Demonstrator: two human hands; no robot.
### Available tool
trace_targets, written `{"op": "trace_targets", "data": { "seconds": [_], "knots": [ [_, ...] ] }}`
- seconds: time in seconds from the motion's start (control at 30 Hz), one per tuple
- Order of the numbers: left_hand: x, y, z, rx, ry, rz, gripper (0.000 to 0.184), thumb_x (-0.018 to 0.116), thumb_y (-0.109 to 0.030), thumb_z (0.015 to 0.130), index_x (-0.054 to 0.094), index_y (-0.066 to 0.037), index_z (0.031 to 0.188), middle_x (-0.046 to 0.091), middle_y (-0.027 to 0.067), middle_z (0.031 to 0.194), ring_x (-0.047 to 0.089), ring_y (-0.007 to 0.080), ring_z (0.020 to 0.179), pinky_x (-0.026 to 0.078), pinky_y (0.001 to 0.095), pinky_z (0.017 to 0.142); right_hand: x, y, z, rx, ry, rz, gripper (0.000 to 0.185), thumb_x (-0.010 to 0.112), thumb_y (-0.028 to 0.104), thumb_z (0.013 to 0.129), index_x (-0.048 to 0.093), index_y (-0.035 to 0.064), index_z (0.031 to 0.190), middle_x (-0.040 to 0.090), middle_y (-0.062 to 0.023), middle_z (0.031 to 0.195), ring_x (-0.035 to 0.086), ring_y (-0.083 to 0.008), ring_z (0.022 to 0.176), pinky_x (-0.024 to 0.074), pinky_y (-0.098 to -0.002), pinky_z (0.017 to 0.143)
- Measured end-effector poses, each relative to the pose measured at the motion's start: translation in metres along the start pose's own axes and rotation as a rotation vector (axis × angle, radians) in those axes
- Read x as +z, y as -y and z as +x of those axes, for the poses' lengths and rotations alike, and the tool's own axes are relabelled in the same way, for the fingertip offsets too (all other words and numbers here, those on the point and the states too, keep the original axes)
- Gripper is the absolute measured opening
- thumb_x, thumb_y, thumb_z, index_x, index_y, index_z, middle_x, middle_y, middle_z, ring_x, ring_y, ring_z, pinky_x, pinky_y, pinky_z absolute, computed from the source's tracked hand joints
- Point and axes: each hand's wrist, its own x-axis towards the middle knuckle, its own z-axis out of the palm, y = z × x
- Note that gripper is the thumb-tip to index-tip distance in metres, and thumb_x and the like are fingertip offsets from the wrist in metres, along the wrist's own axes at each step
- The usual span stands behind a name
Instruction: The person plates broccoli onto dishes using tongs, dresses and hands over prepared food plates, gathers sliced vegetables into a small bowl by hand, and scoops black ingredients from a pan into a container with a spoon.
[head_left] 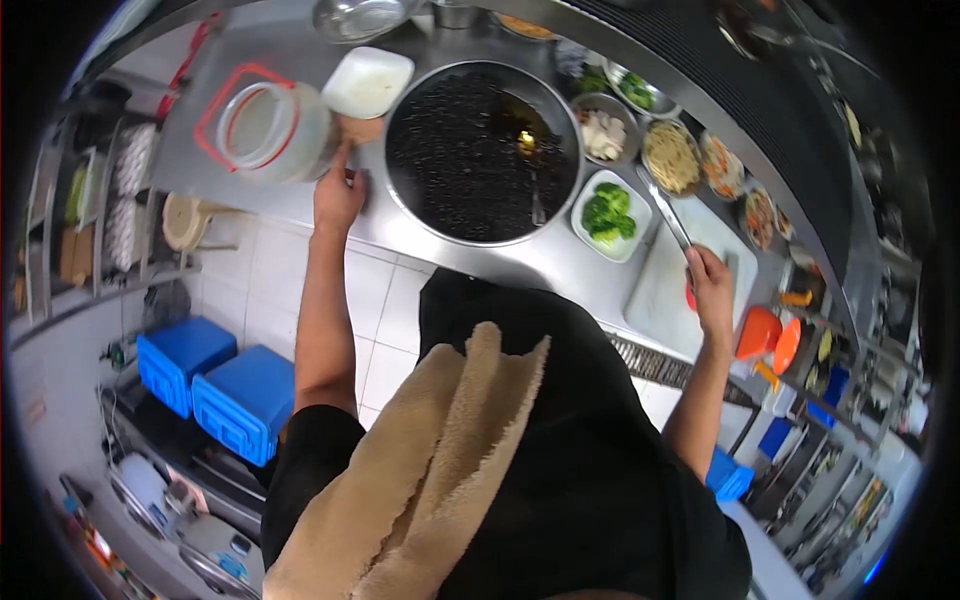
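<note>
My right hand (712,288) is closed round the handle of metal tongs (665,207), whose far end reaches toward a bowl of noodles (672,158). Below the tongs lies a white cutting board (660,275). My left hand (340,195) has a finger stretched out toward a flat brown item (362,130), beside a large clear jar (265,125) with a red handle. Between my hands stands a wide steel bowl (455,238) of dark food with a pool of oil and a utensil in it. A white dish of broccoli (608,215) sits to its right.
A white square dish (368,82) stands behind the brown item. Several bowls of ingredients line the back right, one with white pieces (604,135). Orange containers (758,332) are right of the board. A metal shelf (740,130) overhangs the counter. Blue bins (240,400) stand lower left.
</note>
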Motion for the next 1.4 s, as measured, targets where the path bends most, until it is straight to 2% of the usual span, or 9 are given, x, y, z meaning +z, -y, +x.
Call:
{"op": "trace_targets", "data": {
  "seconds": [0.13, 0.2, 0.3, 0.5, 0.73, 0.93, 1.13, 1.2, 1.4],
  "knots": [
    [0.035, -0.015, 0.025, -0.011, -0.143, 0.199, 0.058, 0.062, -0.030, 0.097, 0.047, -0.022, 0.153, 0.075, 0.0162, 0.103, 0.072, 0.0379, 0.093, 0.056, 0.0521, 0.081, 0.009, 0.016, 0.038, 0.019, -0.111, 0.049, 0.034, 0.061, 0.030, 0.104, 0.072, -0.0007, 0.114, 0.052, 0.0034, 0.072, 0.044, -0.0057, 0.067, 0.0365, -0.0252, 0.060],
    [0.037, -0.022, 0.035, -0.057, -0.155, 0.235, 0.052, 0.061, -0.031, 0.098, 0.052, -0.022, 0.148, 0.074, 0.0157, 0.105, 0.071, 0.0385, 0.096, 0.056, 0.0524, 0.082, 0.006, 0.022, 0.080, 0.043, -0.180, -0.166, 0.037, 0.060, 0.033, 0.104, 0.071, 0.0003, 0.116, 0.063, -0.0037, 0.074, 0.059, -0.0141, 0.072, 0.0445, -0.0319, 0.065],
    [0.042, -0.025, 0.046, -0.082, -0.163, 0.207, 0.028, 0.055, -0.032, 0.101, 0.062, -0.016, 0.122, 0.074, 0.0174, 0.105, 0.071, 0.0409, 0.096, 0.056, 0.0536, 0.080, 0.001, 0.007, 0.179, -0.586, -0.345, -0.748, 0.032, 0.068, 0.034, 0.097, 0.075, 0.0050, 0.109, 0.060, -0.0059, 0.071, 0.060, -0.0191, 0.075, 0.0497, -0.0373, 0.070],
    [0.039, -0.017, 0.034, -0.087, -0.077, 0.290, 0.022, 0.050, -0.032, 0.102, 0.059, -0.012, 0.106, 0.073, 0.0196, 0.104, 0.071, 0.0418, 0.094, 0.056, 0.0553, 0.079, 0.001, 0.081, 0.250, -0.307, -0.196, -0.742, 0.033, 0.069, 0.034, 0.095, 0.074, 0.0058, 0.110, 0.065, -0.0085, 0.080, 0.063, -0.0211, 0.082, 0.0512, -0.0377, 0.074],
    [0.031, -0.017, -0.025, -0.009, -0.150, 0.169, 0.024, 0.061, -0.030, 0.099, 0.061, -0.012, 0.115, 0.071, 0.0200, 0.104, 0.070, 0.0402, 0.094, 0.055, 0.0521, 0.081, 0.008, 0.144, 0.206, 0.046, -0.040, -0.791, 0.033, 0.069, 0.033, 0.093, 0.074, 0.0068, 0.112, 0.071, -0.0116, 0.092, 0.067, -0.0234, 0.089, 0.0529, -0.0381, 0.079],
    [0.016, -0.005, -0.109, -0.214, -0.381, -0.090, 0.046, 0.070, -0.019, 0.095, 0.054, -0.004, 0.136, 0.066, 0.0129, 0.091, 0.065, 0.0302, 0.081, 0.052, 0.0426, 0.074, -0.006, 0.042, 0.229, -0.312, -0.129, 0.094, 0.027, 0.068, 0.026, 0.095, 0.065, 0.0048, 0.080, 0.057, -0.0007, 0.068, 0.054, -0.0099, 0.065, 0.0447, -0.0286, 0.058],
    [0.032, -0.013, -0.201, -0.410, -0.352, -0.082, 0.037, 0.070, -0.018, 0.094, 0.055, -0.004, 0.124, 0.060, 0.0077, 0.084, 0.060, 0.0259, 0.075, 0.050, 0.0414, 0.072, -0.034, 0.019, 0.094, -0.309, -0.187, -0.103, 0.025, 0.069, 0.025, 0.098, 0.076, 0.0015, 0.104, 0.052, 0.0001, 0.066, 0.046, -0.0093, 0.061, 0.0401, -0.0288, 0.057],
    [0.044, -0.023, -0.219, -0.416, -0.291, -0.089, 0.038, 0.070, -0.018, 0.093, 0.055, -0.005, 0.125, 0.059, 0.0073, 0.085, 0.060, 0.0262, 0.076, 0.050, 0.0417, 0.073, -0.030, 0.019, 0.040, -0.190, -0.135, -0.369, 0.027, 0.066, 0.030, 0.099, 0.077, 0.0087, 0.112, 0.075, -0.0133, 0.090, 0.069, -0.0282, 0.072, 0.0539, -0.0394, 0.069],
    [0.073, -0.046, -0.226, -0.383, -0.207, -0.106, 0.038, 0.070, -0.019, 0.092, 0.056, -0.004, 0.125, 0.057, 0.0078, 0.091, 0.060, 0.0284, 0.085, 0.049, 0.0436, 0.079, 0.018, -0.044, -0.011, -0.642, -0.269, -0.711, 0.019, 0.069, 0.024, 0.095, 0.070, 0.0118, 0.109, 0.067, -0.0084, 0.078, 0.068, -0.0284, 0.073, 0.0528, -0.0429, 0.060]
  ]
}}
